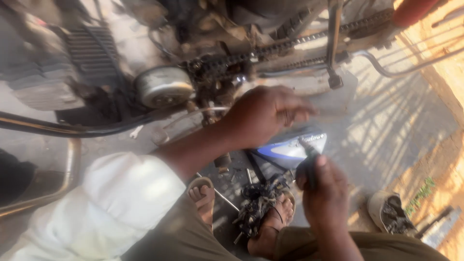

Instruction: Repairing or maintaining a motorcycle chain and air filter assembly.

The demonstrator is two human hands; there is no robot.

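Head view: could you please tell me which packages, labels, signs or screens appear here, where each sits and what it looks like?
Blue panel: on the ground between the left hand and the right hand; curved, blue with a white stripe and a small printed label.
Packages, signs, screens: none visible.

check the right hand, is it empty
No, the right hand is closed around a dark-handled tool whose tip points up toward the blue motorcycle panel.
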